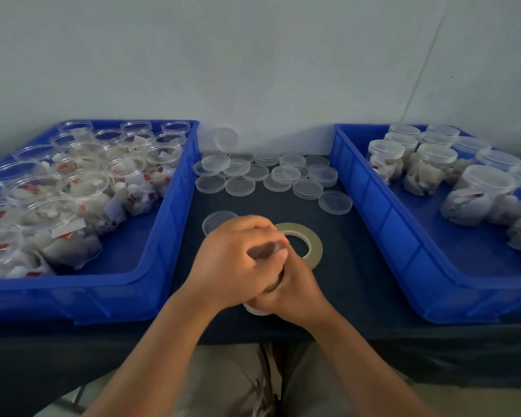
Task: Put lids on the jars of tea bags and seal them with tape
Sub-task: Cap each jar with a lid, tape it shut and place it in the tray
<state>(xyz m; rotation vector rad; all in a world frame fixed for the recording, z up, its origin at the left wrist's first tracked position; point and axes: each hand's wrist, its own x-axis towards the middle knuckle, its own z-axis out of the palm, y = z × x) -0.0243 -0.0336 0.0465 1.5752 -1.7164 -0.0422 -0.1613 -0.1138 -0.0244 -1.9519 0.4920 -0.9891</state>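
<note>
Kid: Hands first; where are they?

Helper: Both are on one jar (254, 308); it stands on the dark table (358, 281), near the front edge; the left hand (235, 260) has its fingers curled over the top; the right hand (295, 290) has its fingers wrapped round the side; you can hardly see the jar.

Kid: Is the lid on?

Helper: I cannot tell; the hands cover it and that spot is blurry; I think the lid is being pushed down tight.

Kid: How do you do that well?

Helper: Hold the jar firm low down so it does not slip; press the lid flat, not tipped; feel all round the edge for a gap.

Kid: And the tape?

Helper: See the tape roll (315, 240); it lies flat just behind the right hand, easy to reach; wrap tape where lid meets jar.

Kid: What else is there?

Helper: On one side the open jars (82, 188) sit in the left bin (163, 236); the closed jars (433, 164) sit in the right bin (382, 224); the spare lids (265, 176) lie at the back.
</note>
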